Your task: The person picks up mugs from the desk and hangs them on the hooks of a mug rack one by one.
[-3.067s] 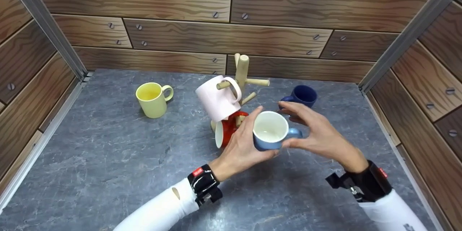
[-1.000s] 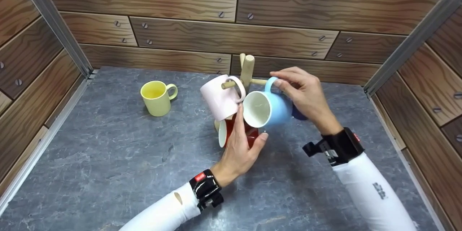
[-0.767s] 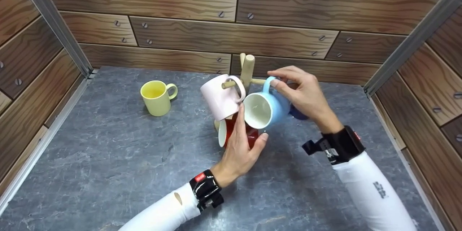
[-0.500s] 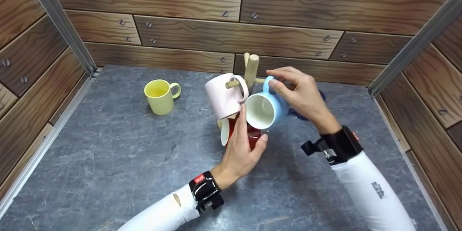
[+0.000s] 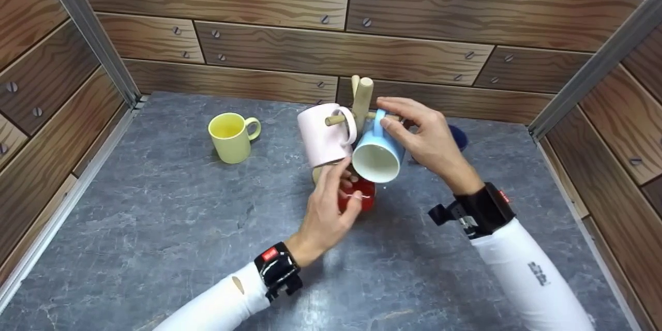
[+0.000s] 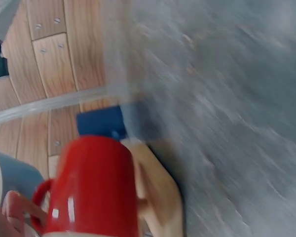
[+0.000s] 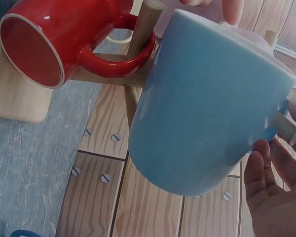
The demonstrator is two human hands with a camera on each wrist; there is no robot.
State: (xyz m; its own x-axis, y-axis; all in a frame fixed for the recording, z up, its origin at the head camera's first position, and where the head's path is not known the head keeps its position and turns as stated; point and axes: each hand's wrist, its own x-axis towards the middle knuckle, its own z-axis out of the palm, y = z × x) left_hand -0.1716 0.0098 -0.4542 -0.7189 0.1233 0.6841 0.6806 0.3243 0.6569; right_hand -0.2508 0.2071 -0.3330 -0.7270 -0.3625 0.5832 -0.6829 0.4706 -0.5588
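A wooden mug tree (image 5: pixel 363 95) stands on the grey table. My right hand (image 5: pixel 432 137) pinches the handle of a light blue mug (image 5: pixel 380 152), whose mouth faces down toward me. In the right wrist view a peg tip (image 7: pixel 286 129) pokes out through the handle of this light blue mug (image 7: pixel 209 103). On another peg a pink mug (image 5: pixel 323 134) hangs by its handle. Below it a red mug (image 5: pixel 364 195) hangs on a lower peg. My left hand (image 5: pixel 326 212) is at the red mug, fingers loosely bent under the pink mug; whether they touch either is unclear.
A yellow mug (image 5: pixel 231 139) stands upright at the left of the table. Partly hidden behind my right hand is a dark blue mug (image 5: pixel 457 138). Wood-print walls (image 5: pixel 269 46) close off the back and sides.
Both hands held the light blue mug upright at first. My right hand has since brought its handle over the peg and slid it left. My left hand has pulled back slightly, its fingers bending.
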